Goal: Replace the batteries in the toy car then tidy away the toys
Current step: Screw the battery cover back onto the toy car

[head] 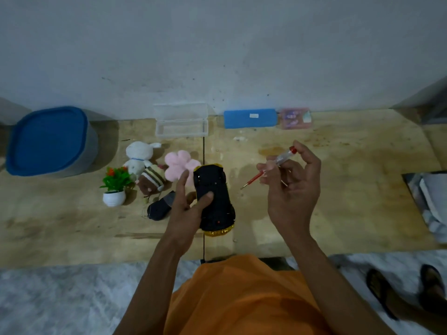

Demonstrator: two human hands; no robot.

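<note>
We have the car flipped belly-up near the front middle of the desk, which makes sense for this job: the battery door sits on the underside, so the dark chassis has to face us. Our left hand steadies it, thumb pressing down on the chassis while the other fingers stretch loosely along its left flank, not wrapped round it; we judge this is to stop the car from rolling or twisting under a turning tool. Our right hand is raised just to the right of the car and pinches a screwdriver between thumb and fingertips, clear handle with its red cap up, red shaft and tip slanting down toward the car but not yet touching it. That light fingertip grip suits spinning a small screw. We cannot tell whether the battery door is still screwed on; it looks shut. The rest of the toys wait in a cluster to the left: a white bunny, a pink plush, a striped plush, a small potted plant and a dark piece whose kind we cannot make out. A blue-lidded tub stands farther left, likely where they go later, and an open clear case sits by the wall.
</note>
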